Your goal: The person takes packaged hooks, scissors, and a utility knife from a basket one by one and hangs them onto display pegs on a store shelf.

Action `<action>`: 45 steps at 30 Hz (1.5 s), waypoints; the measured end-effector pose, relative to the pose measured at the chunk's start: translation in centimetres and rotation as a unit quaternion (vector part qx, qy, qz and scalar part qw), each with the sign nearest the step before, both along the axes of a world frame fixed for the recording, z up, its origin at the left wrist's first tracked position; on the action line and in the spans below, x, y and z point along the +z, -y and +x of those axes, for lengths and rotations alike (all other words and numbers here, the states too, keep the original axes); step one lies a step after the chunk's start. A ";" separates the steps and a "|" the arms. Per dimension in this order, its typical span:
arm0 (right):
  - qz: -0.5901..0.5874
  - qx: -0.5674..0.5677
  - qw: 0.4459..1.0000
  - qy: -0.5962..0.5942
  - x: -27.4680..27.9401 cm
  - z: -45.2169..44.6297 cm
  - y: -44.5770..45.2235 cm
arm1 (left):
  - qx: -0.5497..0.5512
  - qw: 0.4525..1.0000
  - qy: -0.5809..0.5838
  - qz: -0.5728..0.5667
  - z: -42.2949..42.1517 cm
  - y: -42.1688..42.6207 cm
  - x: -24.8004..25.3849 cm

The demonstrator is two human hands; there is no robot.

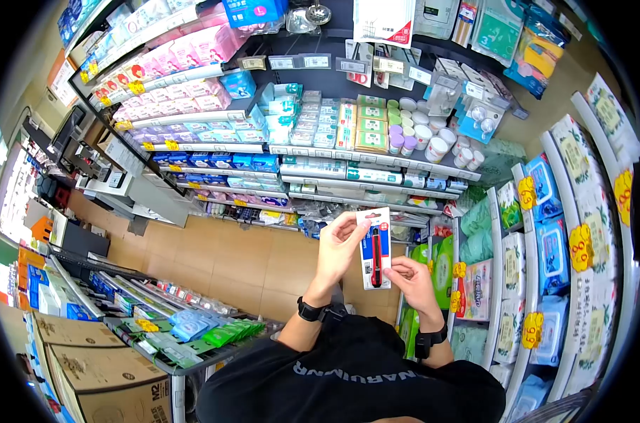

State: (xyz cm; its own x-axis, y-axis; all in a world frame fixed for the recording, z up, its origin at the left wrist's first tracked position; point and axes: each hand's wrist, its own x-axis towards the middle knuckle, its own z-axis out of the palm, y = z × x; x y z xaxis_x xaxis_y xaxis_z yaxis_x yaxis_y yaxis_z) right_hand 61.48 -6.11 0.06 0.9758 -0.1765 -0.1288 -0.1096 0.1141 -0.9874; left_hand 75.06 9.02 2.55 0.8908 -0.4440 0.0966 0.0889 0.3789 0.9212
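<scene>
A carded pack with a red-and-black utility knife is held upright in front of my chest. My left hand pinches its upper left edge between thumb and fingers. Lower on the right side, the thumb and fingers of my right hand grip the card's edge near the bottom. The card is white and blue with a small red mark at the top. Its knife lies lengthwise on the front, still in the packaging. Both wrists wear black bands.
Shelves ahead hold pink packs, white tubs and boxed goods. Blue wipe packs fill the right-hand shelves. Low at left stand a rack with green packets and cardboard boxes. Tiled floor runs between; a counter stands beyond.
</scene>
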 end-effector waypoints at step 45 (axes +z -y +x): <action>-0.059 -0.244 0.962 0.110 -0.9 33.6 14.6 | 0.049 0.972 0.228 0.002 34.1 23.4 0.2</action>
